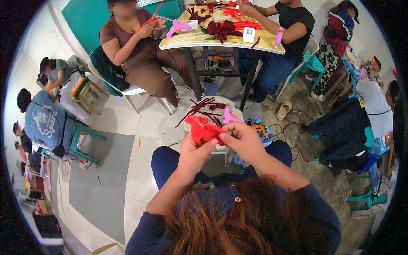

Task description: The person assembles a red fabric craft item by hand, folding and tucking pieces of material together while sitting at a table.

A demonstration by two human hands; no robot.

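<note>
A bright red pipe-cleaner flower [199, 128] with loose, petal-like folds is held up between my two hands. My left hand [194, 154] grips its lower side, with the thumb across the front. At its right edge, my right hand [241, 138] pinches the red fuzzy material between thumb and fingers. Just beyond them is a white perforated stool [239, 111], partly covered by the flower and hands. Dark red pipe cleaners [201, 106] lie on the stool's left and far part. A pink glue gun [228, 114] rests at its right, close to my right fingers.
Ahead stands a yellow-topped table [182, 43] bearing dark red flowers [222, 29], another pink glue gun [178, 27] and red stems. Two people work beside it. Cables [293, 131] and a shoe [284, 110] lie on the floor at right. Seated people occupy both sides.
</note>
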